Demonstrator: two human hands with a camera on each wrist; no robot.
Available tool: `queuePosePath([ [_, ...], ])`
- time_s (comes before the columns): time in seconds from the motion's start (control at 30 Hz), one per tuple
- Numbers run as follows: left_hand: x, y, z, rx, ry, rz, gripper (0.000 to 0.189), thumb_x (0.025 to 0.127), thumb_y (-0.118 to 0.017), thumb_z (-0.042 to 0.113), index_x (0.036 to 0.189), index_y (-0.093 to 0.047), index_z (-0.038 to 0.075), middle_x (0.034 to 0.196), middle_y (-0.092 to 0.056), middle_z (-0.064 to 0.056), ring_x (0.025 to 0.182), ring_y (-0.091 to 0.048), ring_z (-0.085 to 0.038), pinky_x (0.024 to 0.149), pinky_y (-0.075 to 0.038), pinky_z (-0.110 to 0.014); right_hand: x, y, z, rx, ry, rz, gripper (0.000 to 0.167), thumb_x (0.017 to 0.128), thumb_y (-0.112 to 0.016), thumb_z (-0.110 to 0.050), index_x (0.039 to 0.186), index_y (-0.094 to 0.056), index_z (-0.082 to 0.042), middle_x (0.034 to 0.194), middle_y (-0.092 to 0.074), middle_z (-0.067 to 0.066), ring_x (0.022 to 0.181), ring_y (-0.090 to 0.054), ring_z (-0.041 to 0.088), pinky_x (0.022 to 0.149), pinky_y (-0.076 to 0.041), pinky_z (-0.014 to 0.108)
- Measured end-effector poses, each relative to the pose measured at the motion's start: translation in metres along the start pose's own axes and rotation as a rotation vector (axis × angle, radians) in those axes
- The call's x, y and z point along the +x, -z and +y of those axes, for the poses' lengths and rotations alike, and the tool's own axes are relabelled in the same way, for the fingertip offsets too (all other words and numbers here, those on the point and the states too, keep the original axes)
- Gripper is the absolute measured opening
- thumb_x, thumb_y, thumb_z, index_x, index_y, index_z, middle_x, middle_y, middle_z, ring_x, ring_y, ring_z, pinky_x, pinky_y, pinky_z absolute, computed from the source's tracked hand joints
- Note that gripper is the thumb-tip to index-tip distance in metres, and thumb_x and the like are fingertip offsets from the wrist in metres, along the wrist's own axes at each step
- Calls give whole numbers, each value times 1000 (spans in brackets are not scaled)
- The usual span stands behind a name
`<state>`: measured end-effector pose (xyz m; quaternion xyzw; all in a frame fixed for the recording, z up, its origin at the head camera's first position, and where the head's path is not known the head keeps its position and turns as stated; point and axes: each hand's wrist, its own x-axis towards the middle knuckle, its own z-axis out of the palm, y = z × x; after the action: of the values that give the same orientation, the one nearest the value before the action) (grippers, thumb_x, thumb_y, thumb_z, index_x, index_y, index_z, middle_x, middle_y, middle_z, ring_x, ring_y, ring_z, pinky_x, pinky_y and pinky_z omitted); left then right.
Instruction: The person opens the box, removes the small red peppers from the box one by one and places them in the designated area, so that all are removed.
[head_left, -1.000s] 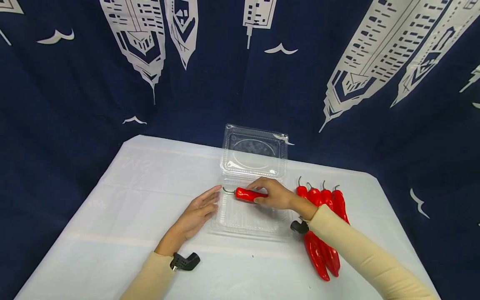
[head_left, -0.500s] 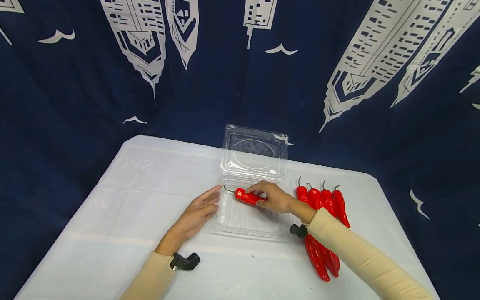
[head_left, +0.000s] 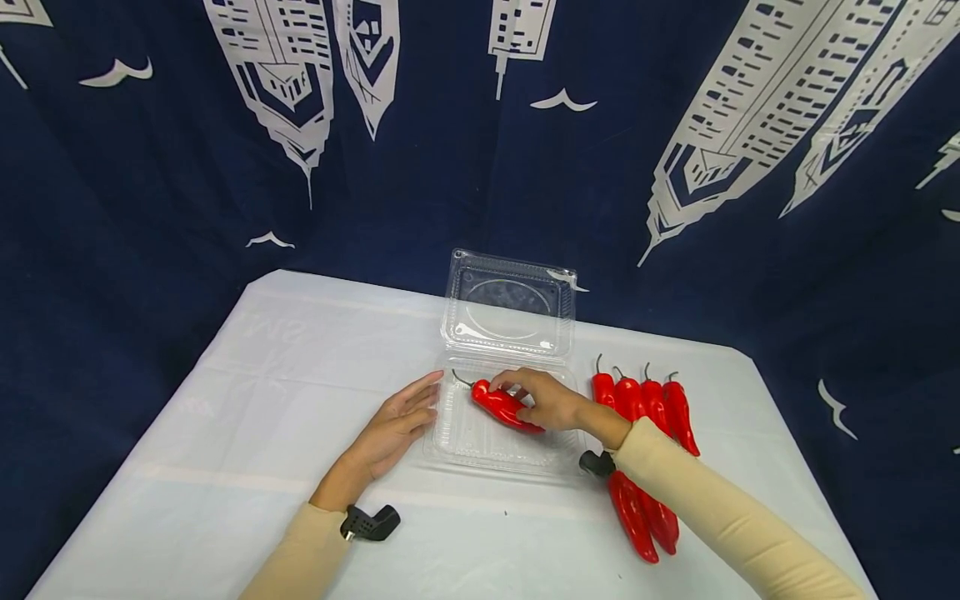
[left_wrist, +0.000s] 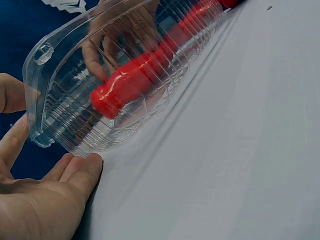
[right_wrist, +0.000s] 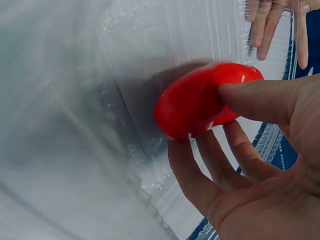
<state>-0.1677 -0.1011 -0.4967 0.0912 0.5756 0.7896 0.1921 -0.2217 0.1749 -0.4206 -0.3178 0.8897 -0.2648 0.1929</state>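
My right hand [head_left: 553, 402] pinches a glossy red chili pepper [head_left: 493, 403] with a long curved stem, held inside the base of the clear plastic clamshell container [head_left: 480, 440]. The right wrist view shows the thumb on one side of the red pepper [right_wrist: 187, 105] and fingertips on the other. The stem end points to the far left. At the container's left side, my left hand [head_left: 390, 435] has its fingers extended against the wall. Through the clear wall [left_wrist: 65, 110] in the left wrist view, the pepper [left_wrist: 132, 80] lies slanted, with the right fingers behind it.
The hinged clear lid [head_left: 510, 308] stands open toward the back. Several more red chili peppers [head_left: 678, 412] lie in a row right of the container, partly under the right forearm; others [head_left: 633, 517] lie nearer the front. A dark blue printed curtain [head_left: 420, 192] hangs behind the white table [head_left: 262, 392].
The right hand has moved slightly nearer with the pepper, whose tip has swung toward the front right so that it lies more diagonally. My left hand stays in place.
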Motion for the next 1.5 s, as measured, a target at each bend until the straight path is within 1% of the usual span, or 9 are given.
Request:
queuePosePath([
  [0.13,-1,0,1,-4,2,12,64,98,-51,-1,157,-33,14,166,-18,-14,155,-14,-31,124,-17,-51,0,0,-3,18,-56,-34,55,84,-71,6,132,-58,-19,130,-61,15,113,-62,34,93,-57,45],
  [0.27,-2,-1,2,-11,2,5,64,98,-51,0,157,-32,15,166,-17,-13,155,-13,-30,124,-17,-50,0,-1,-4,34,-101,-70,56,85,-73,2,132,-58,-24,135,-58,12,116,-59,32,92,-58,44],
  [0.43,-2,-1,2,-12,2,7,64,98,-50,-1,158,-32,15,166,-17,-12,155,-13,-28,124,-16,-49,-2,-2,-5,51,-127,-124,57,86,-73,0,133,-58,-28,137,-55,9,118,-55,29,93,-57,44],
  [0.6,-2,-2,2,-4,2,16,64,98,-51,0,157,-32,15,166,-18,-13,155,-14,-29,124,-17,-49,-4,-2,-5,58,-129,-165,59,86,-72,0,136,-57,-29,136,-54,7,117,-52,27,96,-54,44],
  [0.77,-2,-2,3,-1,3,9,65,98,-50,-1,158,-31,14,166,-16,-13,155,-13,-29,124,-17,-50,-5,-2,-5,60,-125,-167,59,86,-73,0,136,-58,-28,135,-54,6,116,-52,26,96,-54,42],
  [0.97,-2,-2,2,-6,6,9,65,98,-50,-1,158,-31,15,166,-17,-12,155,-13,-29,124,-17,-50,-7,-1,-4,59,-119,-165,57,86,-73,-1,135,-57,-27,136,-53,7,120,-50,26,99,-53,45],
  [1.1,-2,-2,2,-12,7,14,65,98,-51,0,158,-31,15,166,-17,-13,155,-14,-29,124,-17,-50,-10,-1,-2,41,-98,-164,56,87,-73,-1,135,-57,-26,136,-53,8,120,-50,26,101,-51,46],
  [1.27,-3,-2,2,-19,12,16,65,97,-53,1,158,-32,15,166,-17,-12,155,-14,-28,124,-17,-49,-13,-1,1,38,-77,-147,56,87,-73,-2,135,-56,-25,136,-53,9,122,-49,28,98,-54,45],
  [1.5,-3,-2,1,-27,4,7,66,97,-52,1,158,-31,15,166,-16,-13,155,-13,-28,124,-16,-50,-15,0,3,55,-53,-113,55,87,-72,-2,135,-55,-24,134,-53,9,120,-49,29,95,-55,44],
])
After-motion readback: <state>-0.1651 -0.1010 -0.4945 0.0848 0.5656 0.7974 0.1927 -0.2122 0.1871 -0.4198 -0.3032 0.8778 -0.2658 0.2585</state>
